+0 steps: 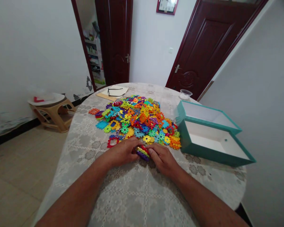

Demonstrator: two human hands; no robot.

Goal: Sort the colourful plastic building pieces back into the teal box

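Between my two hands is a small stack of plastic building pieces (143,153), with red, yellow-green and purple layers. My left hand (126,151) grips it from the left, its fingers curled round that end. On the other side my right hand (162,156) closes on the stack with thumb and fingers. Just beyond my hands lies a big heap of colourful plastic building pieces (138,118), many of them gear- or flower-shaped, others square frames. A red square frame piece (112,142) sits at the heap's near left edge, close to my left wrist.
Two teal boxes with white insides, a nearer one (217,142) and a farther one (210,116), stand right of the heap. Glasses (115,92) rest on papers at the back left. A clear plastic bowl (186,93) is at the back right. A stool (53,112) stands beyond the table's left edge.
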